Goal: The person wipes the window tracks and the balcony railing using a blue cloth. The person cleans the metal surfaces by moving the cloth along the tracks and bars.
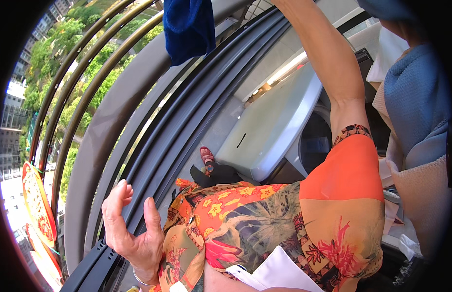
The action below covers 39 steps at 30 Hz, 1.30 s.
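Observation:
My left hand (pixel 133 226) is raised beside the dark sliding-door tracks (pixel 196 73), thumb apart from the half-curled fingers, nothing visible in it. A bracelet circles its wrist. My right arm (pixel 331 62) stretches up past the top edge, so my right hand is out of view. At the top hangs a dark blue plush cloth (pixel 189 33), in front of the grey rail (pixel 113 113). Below me are my patterned blouse (pixel 255 219) and one foot in a red sandal (pixel 207 155).
A front-loading washing machine (pixel 269 124) stands beyond my body. Blue and beige fabric (pixel 419 106) hangs at the right. Outside, curved metal bars (pixel 78 87) carry a red-rimmed oval tray (pixel 39 202) with pale bits on it. Trees and buildings lie far below.

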{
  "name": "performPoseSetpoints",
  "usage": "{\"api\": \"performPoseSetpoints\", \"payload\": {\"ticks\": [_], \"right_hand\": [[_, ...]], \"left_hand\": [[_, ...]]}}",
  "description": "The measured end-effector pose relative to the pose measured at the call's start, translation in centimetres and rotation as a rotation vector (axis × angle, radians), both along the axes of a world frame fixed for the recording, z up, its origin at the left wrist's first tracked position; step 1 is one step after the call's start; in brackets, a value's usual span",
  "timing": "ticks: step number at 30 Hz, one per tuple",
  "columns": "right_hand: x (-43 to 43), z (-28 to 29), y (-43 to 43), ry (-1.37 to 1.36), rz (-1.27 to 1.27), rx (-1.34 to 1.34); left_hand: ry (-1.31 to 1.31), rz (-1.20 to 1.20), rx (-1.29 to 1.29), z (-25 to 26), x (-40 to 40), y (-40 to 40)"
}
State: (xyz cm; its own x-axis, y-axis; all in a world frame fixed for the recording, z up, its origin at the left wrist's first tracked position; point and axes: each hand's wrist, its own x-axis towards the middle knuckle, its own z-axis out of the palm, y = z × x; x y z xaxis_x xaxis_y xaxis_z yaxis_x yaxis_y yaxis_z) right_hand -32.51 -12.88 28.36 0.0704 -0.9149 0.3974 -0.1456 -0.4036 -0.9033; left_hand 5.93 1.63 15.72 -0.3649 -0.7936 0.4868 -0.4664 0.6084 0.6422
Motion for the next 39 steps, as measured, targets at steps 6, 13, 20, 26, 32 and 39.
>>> {"api": "performPoseSetpoints", "payload": {"ticks": [6, 13, 20, 26, 32, 39], "right_hand": [[-1.2, -0.8, -0.1, -0.275, 0.364, 0.116], [0.7, -0.2, 0.9, -0.24, 0.544, -0.016], [-1.0, -2.2, 6.5, 0.293, -0.021, 0.066], [-3.9, -6.7, 9.7, 1.153, -0.242, -0.077], [-3.4, -6.9, 8.9, 1.306, -0.108, -0.199], [-1.6, -7.3, 9.3, 1.317, 0.105, -0.354]], "left_hand": [[-0.067, -0.046, 0.282, 4.1, -6.1, -6.0], [0.108, -0.329, 0.237, 0.7, -14.4, -18.0], [0.088, -0.433, 0.325, 0.8, -16.6, -19.5], [-0.187, -0.446, -0.057, 1.3, -15.5, -17.2], [-0.308, -0.469, -0.048, 1.6, -14.4, -16.2], [-0.264, -0.52, -0.028, 1.5, -12.8, -14.3]]}}
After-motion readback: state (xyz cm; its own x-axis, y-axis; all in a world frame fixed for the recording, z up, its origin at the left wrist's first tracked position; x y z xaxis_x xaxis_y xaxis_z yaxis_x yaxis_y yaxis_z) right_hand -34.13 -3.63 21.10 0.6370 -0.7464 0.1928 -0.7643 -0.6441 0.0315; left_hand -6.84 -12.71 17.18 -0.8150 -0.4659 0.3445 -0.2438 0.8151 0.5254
